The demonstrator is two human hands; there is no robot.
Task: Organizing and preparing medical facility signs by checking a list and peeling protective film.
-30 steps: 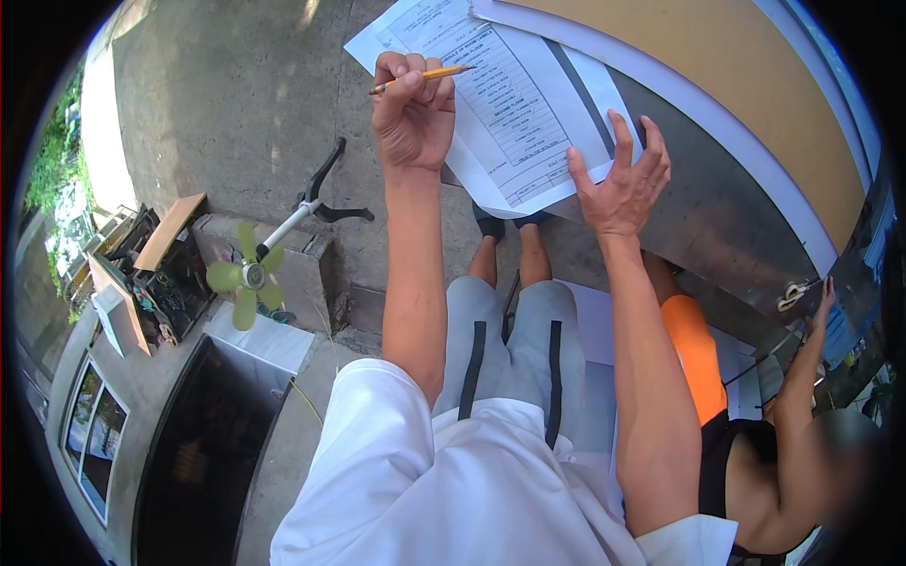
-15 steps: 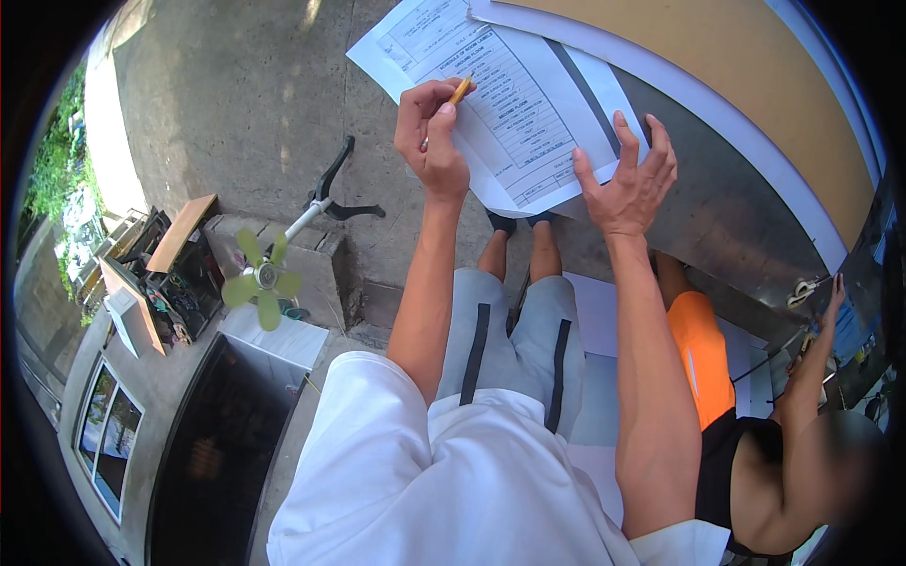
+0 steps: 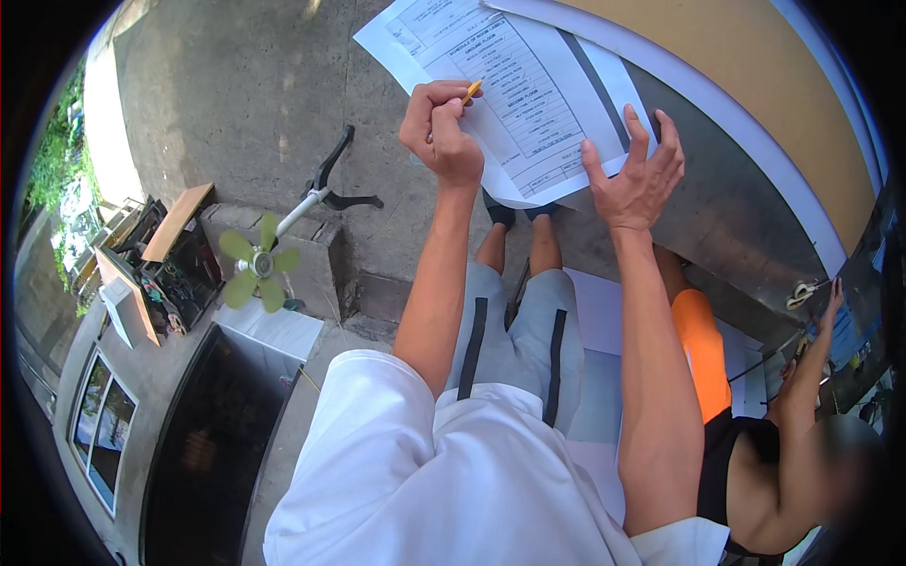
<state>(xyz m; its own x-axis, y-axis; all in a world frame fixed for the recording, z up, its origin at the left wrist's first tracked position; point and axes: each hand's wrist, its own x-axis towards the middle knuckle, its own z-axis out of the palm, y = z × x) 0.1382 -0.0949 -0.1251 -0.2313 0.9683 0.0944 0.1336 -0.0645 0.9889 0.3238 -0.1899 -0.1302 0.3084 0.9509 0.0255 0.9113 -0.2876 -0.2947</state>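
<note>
A printed sheet of paper (image 3: 543,132) with a ruled table lies at the top of the view, its near corner reaching past the table edge. In my left hand (image 3: 444,137) a yellow pencil (image 3: 473,91) is gripped between thumb and fingers, its tip over the middle of the printed table. My right hand (image 3: 642,179) rests on the sheet's right part with fingers spread, thumb and fingertips touching the paper. Nothing is held in it. Another white sheet with a dark stripe (image 3: 596,80) shows partly under the printed one.
A large tan board with a white edge (image 3: 755,85) lies at upper right on a grey metal surface (image 3: 722,184). To the right sits another person in orange shorts (image 3: 700,354), near scissors (image 3: 801,295). A green-bladed fan (image 3: 260,264) stands left, beside a wooden-panelled stack (image 3: 179,222).
My left hand has shifted slightly right and down across the sheet with the pencil. The view has moved a little; my right hand still rests on the paper.
</note>
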